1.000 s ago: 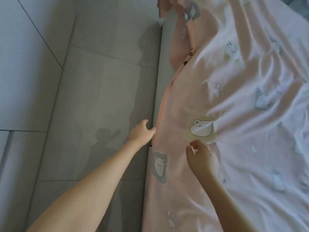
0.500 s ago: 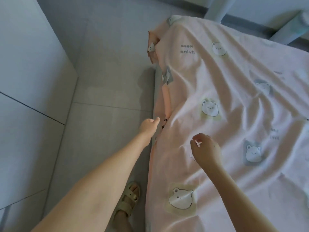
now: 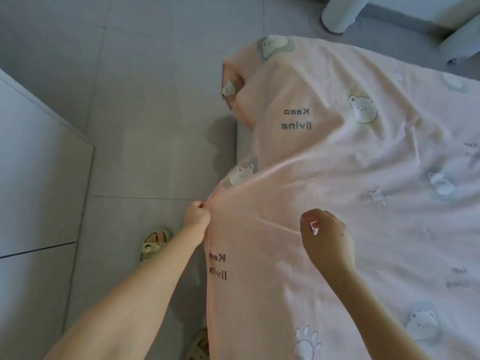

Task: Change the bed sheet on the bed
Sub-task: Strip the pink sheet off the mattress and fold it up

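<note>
Spreading sheet over bed w/ left grip pinching its edge, right grip apparently pinching a fold beside it; next prob. needs pulling taut, tucking down.

Single head-worn wide-angle view. Aimed steeply down and forward, close above bed sheet at frame right, tiled floor at frame left.

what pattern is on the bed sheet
The bed sheet is pale pink with bear faces, paw prints and lettering; head view.
</note>
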